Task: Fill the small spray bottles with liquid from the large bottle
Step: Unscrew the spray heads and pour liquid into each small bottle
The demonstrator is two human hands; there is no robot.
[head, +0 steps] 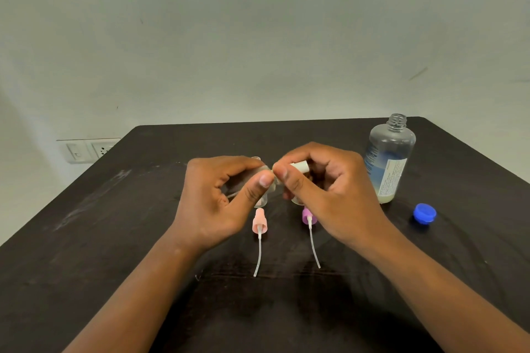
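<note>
Centrally, left hand (226, 198) grips small bottle (262, 180); right hand (321, 189) pinches white sprayer (299, 166).

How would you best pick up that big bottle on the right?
Wrap a hand round the big bottle's wide, round middle, coming from its left, the side facing the hands. It stands upright with its cap off and liquid low inside, so I'd keep it vertical and avoid the narrow threaded neck.
</note>
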